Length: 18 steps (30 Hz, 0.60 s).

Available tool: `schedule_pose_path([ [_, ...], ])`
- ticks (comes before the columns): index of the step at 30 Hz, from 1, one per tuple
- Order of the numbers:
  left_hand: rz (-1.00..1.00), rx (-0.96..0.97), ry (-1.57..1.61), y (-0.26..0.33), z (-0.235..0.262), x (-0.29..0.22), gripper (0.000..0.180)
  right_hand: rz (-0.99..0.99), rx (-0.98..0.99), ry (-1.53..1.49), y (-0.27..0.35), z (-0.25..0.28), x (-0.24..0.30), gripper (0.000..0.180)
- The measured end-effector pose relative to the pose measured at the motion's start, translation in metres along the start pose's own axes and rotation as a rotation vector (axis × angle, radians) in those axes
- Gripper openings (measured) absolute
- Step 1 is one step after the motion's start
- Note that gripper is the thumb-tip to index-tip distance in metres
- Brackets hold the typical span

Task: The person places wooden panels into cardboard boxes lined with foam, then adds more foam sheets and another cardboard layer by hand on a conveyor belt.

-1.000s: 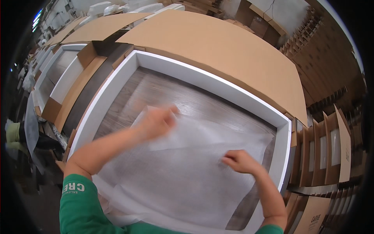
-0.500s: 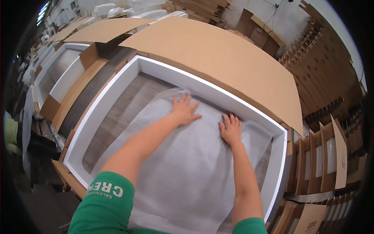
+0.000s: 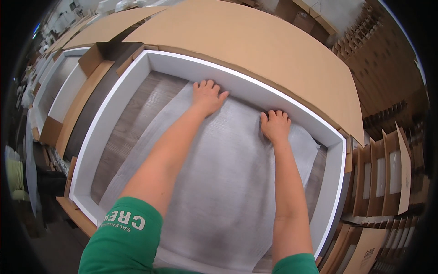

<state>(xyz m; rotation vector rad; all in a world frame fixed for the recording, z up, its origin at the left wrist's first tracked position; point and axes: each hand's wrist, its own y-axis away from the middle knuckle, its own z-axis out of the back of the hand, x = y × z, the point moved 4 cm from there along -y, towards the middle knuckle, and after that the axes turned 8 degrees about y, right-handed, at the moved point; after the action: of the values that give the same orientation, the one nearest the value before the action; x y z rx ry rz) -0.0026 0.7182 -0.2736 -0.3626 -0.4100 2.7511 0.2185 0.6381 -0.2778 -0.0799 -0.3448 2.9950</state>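
A thin, whitish, translucent foam sheet (image 3: 219, 182) lies over the grey wood-grain panel (image 3: 123, 132) inside a white foam frame (image 3: 102, 118). My left hand (image 3: 208, 97) presses on the sheet's far edge beside the far wall of the frame, fingers apart. To its right, my right hand (image 3: 276, 125) lies on the same edge close to that wall, with its fingers spread and slightly bent. Neither hand grips anything. Bare panel shows along the left side and in a narrow strip at the right.
A large cardboard flap (image 3: 255, 41) folds out beyond the frame. Another open carton with a white frame (image 3: 68, 93) stands at the left. Slotted cardboard pieces (image 3: 381, 171) are stacked at the right. A person's light-coloured sleeve (image 3: 16, 176) shows at the far left.
Both hands have moved toward the far wall of the frame. The sheet's far edge, bunched before, now lies flatter along that wall. The view has shifted slightly.
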Motion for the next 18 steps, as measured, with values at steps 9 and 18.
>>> schedule_pose_path([
  [9, 0.010, -0.019, 0.072, 0.002, -0.009, -0.006, 0.041, 0.051, -0.100, -0.140, 0.015, -0.011, -0.027, 0.039],
  [18, -0.017, -0.092, 0.207, 0.020, -0.010, 0.017, 0.054, 0.271, 0.205, -0.119, 0.224, 0.074, -0.030, 0.051],
])
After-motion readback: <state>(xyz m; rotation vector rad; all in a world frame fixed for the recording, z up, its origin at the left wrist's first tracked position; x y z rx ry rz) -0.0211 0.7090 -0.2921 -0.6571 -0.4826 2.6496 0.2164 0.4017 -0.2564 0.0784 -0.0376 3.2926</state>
